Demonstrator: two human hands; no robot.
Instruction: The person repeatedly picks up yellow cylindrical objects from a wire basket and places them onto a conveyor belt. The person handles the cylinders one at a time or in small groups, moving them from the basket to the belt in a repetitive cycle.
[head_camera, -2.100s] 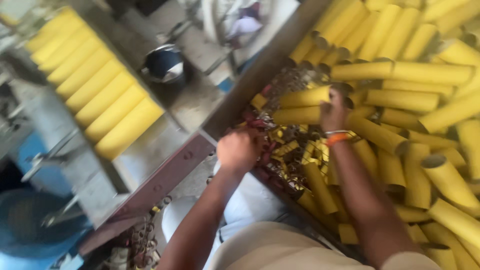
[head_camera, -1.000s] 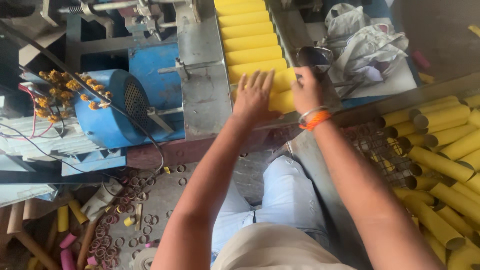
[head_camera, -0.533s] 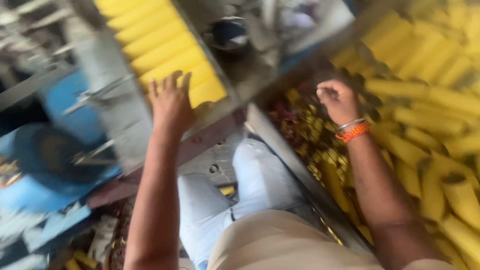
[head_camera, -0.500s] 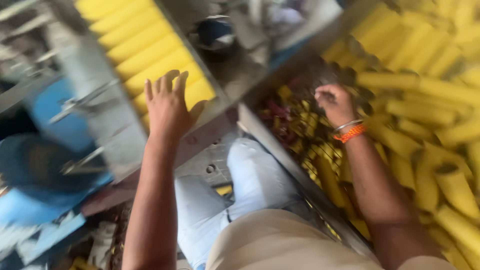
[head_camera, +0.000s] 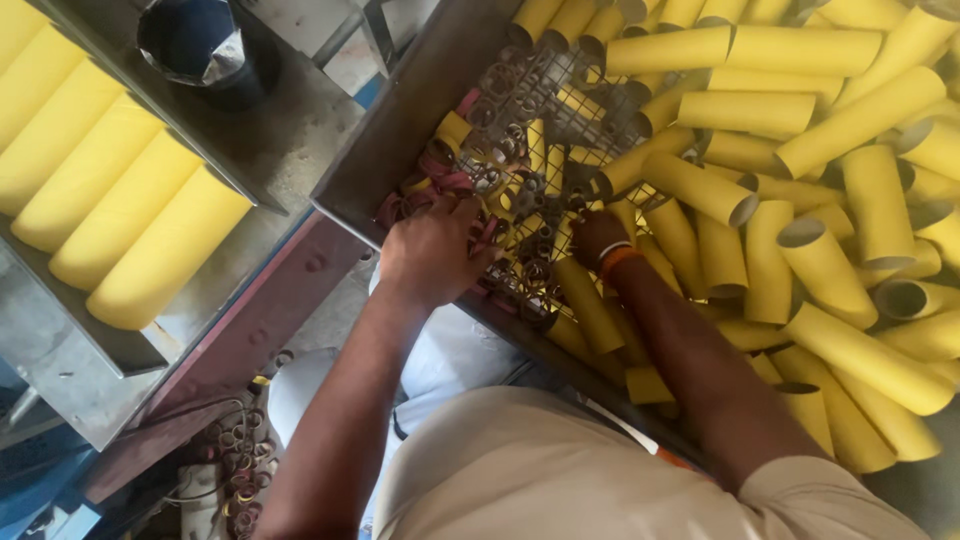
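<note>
Where half a second ago the left hand lay spread on the yellow tubes in the metal chute, now reaches into the grey metal bin, fingers curled over pink scrap rings on the wire mesh; right hand, orange band at wrist, buried among loose yellow cardboard tubes, grip perhaps closed, cannot tell; dark blue cup above the chute; no labels seen.

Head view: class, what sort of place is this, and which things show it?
Probably a small factory or workshop: a bin heaped with yellow tubes, more tubes lined on a metal tray, and cut rings under both hands.
</note>
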